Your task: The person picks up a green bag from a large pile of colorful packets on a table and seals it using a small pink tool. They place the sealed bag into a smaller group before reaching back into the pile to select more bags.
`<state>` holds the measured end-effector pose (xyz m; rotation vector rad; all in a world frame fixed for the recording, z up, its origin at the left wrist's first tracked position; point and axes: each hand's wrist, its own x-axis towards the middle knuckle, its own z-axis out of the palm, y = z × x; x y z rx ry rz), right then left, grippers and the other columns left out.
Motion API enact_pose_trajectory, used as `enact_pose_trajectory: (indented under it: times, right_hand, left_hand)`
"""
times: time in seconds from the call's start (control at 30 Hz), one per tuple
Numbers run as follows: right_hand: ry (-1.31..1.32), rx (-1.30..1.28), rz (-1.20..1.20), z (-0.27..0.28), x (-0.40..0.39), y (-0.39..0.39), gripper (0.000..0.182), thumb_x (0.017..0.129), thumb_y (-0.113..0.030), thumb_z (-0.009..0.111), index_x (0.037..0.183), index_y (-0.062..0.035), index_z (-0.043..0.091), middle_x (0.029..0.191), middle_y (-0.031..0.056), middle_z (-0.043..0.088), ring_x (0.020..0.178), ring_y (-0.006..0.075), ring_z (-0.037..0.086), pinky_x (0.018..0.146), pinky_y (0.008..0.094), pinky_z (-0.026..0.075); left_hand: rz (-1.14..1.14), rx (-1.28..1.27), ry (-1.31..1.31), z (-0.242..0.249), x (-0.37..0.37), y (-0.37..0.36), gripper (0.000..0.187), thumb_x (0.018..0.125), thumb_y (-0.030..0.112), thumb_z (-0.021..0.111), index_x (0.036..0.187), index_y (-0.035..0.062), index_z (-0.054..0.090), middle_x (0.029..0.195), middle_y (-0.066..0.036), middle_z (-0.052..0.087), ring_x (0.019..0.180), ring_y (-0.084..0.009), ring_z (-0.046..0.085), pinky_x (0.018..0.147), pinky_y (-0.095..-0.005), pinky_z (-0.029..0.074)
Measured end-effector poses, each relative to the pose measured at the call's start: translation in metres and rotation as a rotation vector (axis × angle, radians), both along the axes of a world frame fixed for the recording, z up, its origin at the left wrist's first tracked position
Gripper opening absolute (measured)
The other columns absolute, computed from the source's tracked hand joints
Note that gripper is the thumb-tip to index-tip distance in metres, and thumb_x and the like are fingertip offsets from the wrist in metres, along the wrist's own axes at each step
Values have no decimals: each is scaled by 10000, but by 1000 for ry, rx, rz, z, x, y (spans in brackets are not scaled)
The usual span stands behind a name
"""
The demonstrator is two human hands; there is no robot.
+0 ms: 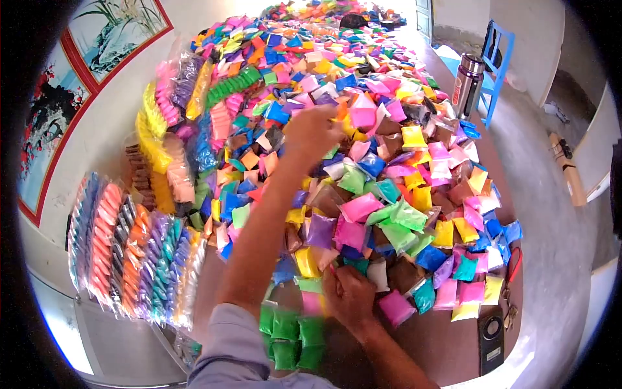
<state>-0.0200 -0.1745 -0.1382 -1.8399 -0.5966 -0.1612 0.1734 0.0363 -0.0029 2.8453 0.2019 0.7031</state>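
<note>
My left hand [314, 135] reaches across the far middle of a large heap of small colored packets [405, 223]. Its blurred fingertips overlap the packets beside a pink packet [363, 113]. Close to my body, my right hand [350, 295] is closed, its fingers curled together at the near edge of the heap; what they grip is too small to make out. Left of that hand, several dark green packets [285, 337] lie in rows, apparently in a clear bag, with a pink packet [313, 303] and a light green one [310, 284] just above them.
Long clear bags of stacked packets [107, 243] line the left side, with more bags [155, 129] behind. A steel thermos [468, 85] stands at the right edge by a blue chair [495, 71]. A black device with a round dial [491, 343] lies at the near right corner.
</note>
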Motion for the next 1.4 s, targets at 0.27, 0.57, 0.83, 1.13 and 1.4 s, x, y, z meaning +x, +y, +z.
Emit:
enact_pose_trajectory:
  times: [0.27, 0.57, 0.83, 1.13, 1.4]
  right_hand:
    - [-26, 35, -3, -4, 3, 2, 252, 935, -146, 694, 719, -58, 597, 642, 110, 570, 537, 311, 590, 481, 419, 441]
    - [-37, 40, 0, -3, 3, 3, 228, 925, -109, 693, 727, -38, 605, 643, 119, 560, 537, 305, 583, 483, 407, 437]
    - [-55, 29, 12, -7, 6, 4, 256, 929, -100, 697, 711, -36, 578, 652, 124, 555, 526, 305, 567, 477, 404, 423]
    - [23, 19, 35, -5, 5, 1, 187, 924, -175, 691, 789, -61, 630, 709, 144, 620, 595, 357, 632, 530, 473, 492]
    - [-47, 71, -25, -3, 5, 3, 239, 915, -110, 715, 721, -40, 596, 648, 118, 576, 517, 292, 585, 477, 398, 442]
  left_hand:
    - [105, 57, 79, -68, -55, 143, 364, 782, 191, 710, 1132, 108, 765, 1057, -184, 752, 965, -362, 727, 851, -417, 577]
    - [135, -217, 51, -59, -61, 165, 366, 801, 300, 754, 1071, 53, 732, 888, -187, 738, 821, -330, 713, 751, -437, 554]
    - [-120, 222, -65, -73, -22, 115, 539, 860, 245, 731, 1350, 60, 603, 1282, -208, 664, 1118, -394, 662, 978, -466, 520]
    - [-98, -72, 134, -41, -36, 108, 363, 820, 158, 741, 1148, 3, 739, 1026, -170, 754, 924, -287, 725, 837, -404, 560]
    - [-36, -700, 142, -6, -51, 65, 392, 973, 407, 735, 1068, 27, 765, 884, -14, 720, 754, -93, 648, 672, -250, 513]
